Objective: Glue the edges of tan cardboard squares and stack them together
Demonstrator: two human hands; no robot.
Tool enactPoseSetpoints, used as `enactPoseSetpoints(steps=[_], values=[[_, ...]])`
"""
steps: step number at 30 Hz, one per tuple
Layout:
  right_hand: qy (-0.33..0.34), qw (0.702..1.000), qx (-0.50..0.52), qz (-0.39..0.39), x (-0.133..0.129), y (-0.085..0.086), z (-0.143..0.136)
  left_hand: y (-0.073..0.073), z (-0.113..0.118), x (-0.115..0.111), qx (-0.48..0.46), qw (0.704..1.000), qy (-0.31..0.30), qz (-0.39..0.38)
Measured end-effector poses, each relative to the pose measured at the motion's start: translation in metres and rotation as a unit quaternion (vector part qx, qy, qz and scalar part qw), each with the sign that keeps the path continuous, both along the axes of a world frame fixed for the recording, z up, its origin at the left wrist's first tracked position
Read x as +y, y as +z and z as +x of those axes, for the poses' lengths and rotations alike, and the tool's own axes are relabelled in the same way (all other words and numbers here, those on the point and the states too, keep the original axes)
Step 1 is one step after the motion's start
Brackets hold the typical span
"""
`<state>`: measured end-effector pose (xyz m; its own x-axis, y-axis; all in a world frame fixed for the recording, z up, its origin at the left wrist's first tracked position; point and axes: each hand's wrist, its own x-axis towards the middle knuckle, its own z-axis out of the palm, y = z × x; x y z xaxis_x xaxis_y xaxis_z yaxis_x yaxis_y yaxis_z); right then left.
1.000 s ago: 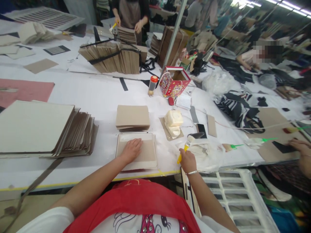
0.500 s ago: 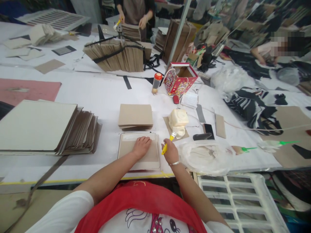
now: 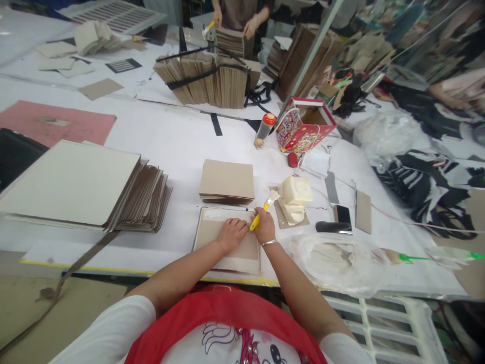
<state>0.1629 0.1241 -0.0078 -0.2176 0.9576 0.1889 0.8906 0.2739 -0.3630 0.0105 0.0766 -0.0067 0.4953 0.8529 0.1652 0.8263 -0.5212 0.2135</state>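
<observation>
My left hand rests flat, fingers stretched, on a tan panel with paler bands near the table's front edge. At the panel's right edge, my right hand is closed around a yellow-handled brush, its bristles pointing up and coated in pale paste. Right of the brush stands a cream-coloured block of paste, with a smeared softer lump in front of it on a piece of board. Just behind the panel sits a small stack of tan boards.
To the left is a tall pile of large boards. A phone, a dark cylindrical object and a plastic bag lie to the right. Behind stand a red-lidded bottle and a red gift bag. A co-worker stands across the table.
My right hand has moved left with the brush, from beside the paste to the panel's edge. My left hand stays flat on the panel. The whole view has shifted.
</observation>
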Motion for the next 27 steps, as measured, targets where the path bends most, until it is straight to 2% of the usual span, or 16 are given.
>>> enactPoseSetpoints(steps=[4,10,12,14,16,18,20,23,27], values=[[0.000,1.000,0.016,-0.024,0.009,0.002,-0.001,0.003,-0.014,-0.004,-0.017,1.000,0.023,0.009],[0.054,0.997,-0.050,0.017,0.001,0.016,-0.011,-0.006,-0.066,-0.026,-0.027,0.990,0.139,0.028],[0.076,0.997,-0.014,0.012,-0.005,0.028,-0.022,-0.009,-0.074,-0.030,-0.022,0.988,0.152,0.021],[0.077,0.995,0.064,-0.007,-0.007,0.042,-0.033,-0.011,-0.076,-0.031,-0.020,0.988,0.156,0.012],[0.046,0.989,0.138,-0.026,-0.006,0.053,-0.039,-0.012,-0.075,-0.030,-0.020,0.987,0.157,0.007],[0.007,0.985,0.168,-0.037,-0.001,0.056,-0.037,-0.011,-0.074,-0.029,-0.020,0.987,0.158,0.002],[-0.019,0.986,0.159,-0.048,0.004,0.049,-0.030,-0.010,-0.074,-0.029,-0.019,0.987,0.157,-0.001],[-0.017,0.991,0.124,-0.057,0.004,0.026,-0.017,-0.010,-0.075,-0.029,-0.021,0.988,0.153,-0.001],[-0.009,0.997,0.081,-0.016,-0.005,-0.003,-0.012,-0.012,-0.075,-0.029,-0.022,0.987,0.156,0.008]])
